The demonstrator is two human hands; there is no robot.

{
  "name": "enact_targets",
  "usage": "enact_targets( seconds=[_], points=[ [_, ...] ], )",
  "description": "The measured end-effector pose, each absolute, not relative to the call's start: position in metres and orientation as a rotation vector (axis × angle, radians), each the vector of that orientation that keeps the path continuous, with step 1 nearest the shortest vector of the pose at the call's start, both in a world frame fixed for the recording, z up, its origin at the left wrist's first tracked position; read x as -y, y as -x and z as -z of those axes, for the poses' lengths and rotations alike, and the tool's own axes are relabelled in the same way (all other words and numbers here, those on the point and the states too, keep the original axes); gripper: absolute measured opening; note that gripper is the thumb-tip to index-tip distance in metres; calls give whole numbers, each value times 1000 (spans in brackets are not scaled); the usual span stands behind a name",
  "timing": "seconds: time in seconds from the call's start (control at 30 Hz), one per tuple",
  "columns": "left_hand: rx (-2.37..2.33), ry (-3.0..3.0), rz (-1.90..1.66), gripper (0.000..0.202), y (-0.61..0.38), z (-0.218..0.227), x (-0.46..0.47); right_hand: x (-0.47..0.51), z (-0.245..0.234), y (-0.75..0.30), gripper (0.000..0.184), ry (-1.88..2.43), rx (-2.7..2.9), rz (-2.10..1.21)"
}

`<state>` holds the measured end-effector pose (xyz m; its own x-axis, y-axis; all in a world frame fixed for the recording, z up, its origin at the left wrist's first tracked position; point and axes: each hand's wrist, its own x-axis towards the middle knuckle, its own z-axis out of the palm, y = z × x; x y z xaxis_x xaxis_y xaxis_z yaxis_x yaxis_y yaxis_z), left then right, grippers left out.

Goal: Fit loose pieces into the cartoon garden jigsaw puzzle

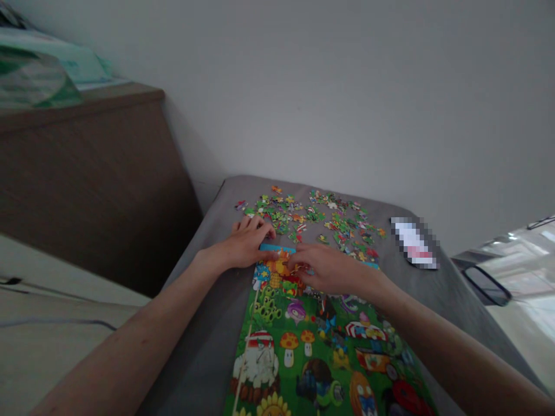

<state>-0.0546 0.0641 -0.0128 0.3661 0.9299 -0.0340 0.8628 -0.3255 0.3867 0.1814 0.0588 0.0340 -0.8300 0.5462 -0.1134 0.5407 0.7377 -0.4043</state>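
Note:
A colourful cartoon jigsaw puzzle, mostly assembled, lies on a grey table. Beyond its far edge several loose puzzle pieces are scattered. My left hand rests at the puzzle's far left corner, fingers curled down against the blue top border. My right hand lies palm down on the upper part of the puzzle, fingertips pinched at a small piece beside the left hand. What the fingers grip is too small to name.
A pixelated flat object lies at the table's far right. A dark wooden headboard or cabinet with green plastic bags on top stands left. A plain wall is behind, and a shiny surface lies right of the table.

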Motion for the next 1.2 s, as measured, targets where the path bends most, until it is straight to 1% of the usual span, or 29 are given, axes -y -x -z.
enact_targets(
  seconds=[0.1,0.2,0.23,0.33,0.43,0.5,0.6,0.67,0.73,0.8,0.87,0.9,0.93,0.97,1.03,1.07,1.13,1.2],
  points=[
    [-1571,-2305,-284,47,55,13,-64,-57,-35,-177,13,958,2757,-838],
    [-1573,-2328,-270,46,54,13,-64,-57,-29,-170,6,1055,2432,-1145],
    [-1582,-2333,-255,45,54,13,-64,-58,-27,-168,8,1092,2314,-1241],
    [-1603,-2346,-222,41,53,12,-64,-57,-20,-162,21,1228,2044,-1491],
    [-1590,-2349,-239,42,54,12,-64,-56,-17,-160,19,1354,1959,-1647],
    [-1581,-2340,-252,47,54,13,-64,-56,-15,-160,17,1379,1957,-1684],
    [-1582,-2330,-250,48,55,13,-64,-56,-10,-161,18,1377,1992,-1664],
    [-1577,-2328,-257,47,55,14,-64,-57,-4,-162,20,1360,2072,-1590],
    [-1565,-2331,-265,47,55,14,-64,-57,1,-163,19,1313,2225,-1381],
    [-1560,-2335,-258,46,55,14,-64,-58,3,-163,17,1246,2373,-1068],
    [-1569,-2336,-245,44,55,14,-64,-60,5,-163,28,1216,2420,-813],
    [-1574,-2337,-244,43,55,14,-64,-61,6,-162,33,1221,2423,-746],
    [-1577,-2339,-248,43,55,15,-64,-62,6,-161,34,1232,2432,-718],
    [-1576,-2342,-255,44,56,15,-65,-63,6,-160,30,1240,2449,-717],
    [-1573,-2349,-277,45,57,16,-65,-61,6,-156,10,1239,2505,-752],
    [-1571,-2352,-284,46,57,17,-65,-59,5,-155,5,1233,2522,-762],
    [-1582,-2351,-286,47,58,18,-65,-53,2,-153,9,1221,2519,-741],
    [-1599,-2348,-282,48,59,18,-66,-45,-3,-154,6,1190,2526,-668]
  ],
)
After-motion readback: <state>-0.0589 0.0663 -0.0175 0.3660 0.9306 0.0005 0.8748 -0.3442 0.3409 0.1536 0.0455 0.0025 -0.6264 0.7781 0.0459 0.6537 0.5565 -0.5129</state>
